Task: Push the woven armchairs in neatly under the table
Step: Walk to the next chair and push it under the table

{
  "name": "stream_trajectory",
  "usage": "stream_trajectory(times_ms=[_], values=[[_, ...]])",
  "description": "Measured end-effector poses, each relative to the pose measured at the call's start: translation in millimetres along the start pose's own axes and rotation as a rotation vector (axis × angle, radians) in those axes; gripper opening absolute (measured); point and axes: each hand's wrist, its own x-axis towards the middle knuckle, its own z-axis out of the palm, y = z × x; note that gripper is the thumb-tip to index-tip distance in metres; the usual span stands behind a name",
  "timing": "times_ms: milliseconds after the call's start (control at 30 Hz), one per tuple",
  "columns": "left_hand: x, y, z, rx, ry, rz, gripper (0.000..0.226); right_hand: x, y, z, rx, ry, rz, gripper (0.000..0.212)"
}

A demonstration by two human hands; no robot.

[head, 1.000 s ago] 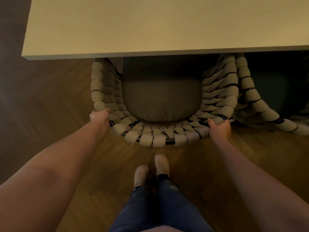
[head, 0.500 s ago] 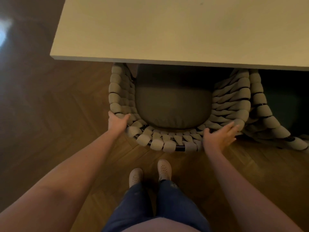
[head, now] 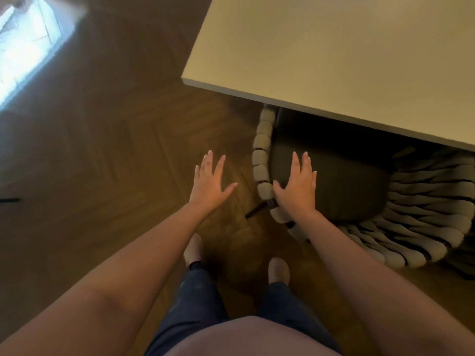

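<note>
Worktop [head: 334, 60] fills top right. Armchair [head: 421, 201] sits w/ seat front under its near edge, by the left corner, and looks tucked in; any others are still to do. Left hand [head: 209, 181] is spread flat over the floor, right hand [head: 298, 186] flat over the armchair rim. Neither grips anything.

bare forearms, dark blue trousers [head: 195, 301], pale perforated clogs [head: 279, 270]

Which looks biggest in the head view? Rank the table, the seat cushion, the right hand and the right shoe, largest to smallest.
1. table, by far the largest.
2. seat cushion, partly hidden under the table.
3. right hand.
4. right shoe; the hand is nearer the camera, so this last ranking is unsure.
</note>
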Motion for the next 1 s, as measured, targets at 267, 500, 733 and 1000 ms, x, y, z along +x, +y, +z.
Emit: stream_trajectory(times_ms=[267, 500, 733, 1000], values=[[45, -151, -91, 0.308, -0.006, 0.022, 0.085, 47, -171, 47, -0.019, -0.011, -0.105, 0.083], [111, -228, -157, 0.420, -0.014, -0.013, 0.087, 108, -290, 71, -0.091, -0.140, -0.328, 0.084], [237, -262, -220, 0.441, -0.014, -0.030, 0.083, 243, -374, 68, -0.121, -0.239, -0.369, 0.083], [382, -281, -288, 0.442, -0.086, 0.011, 0.082, 387, -421, 53, -0.140, -0.312, -0.288, 0.084]])
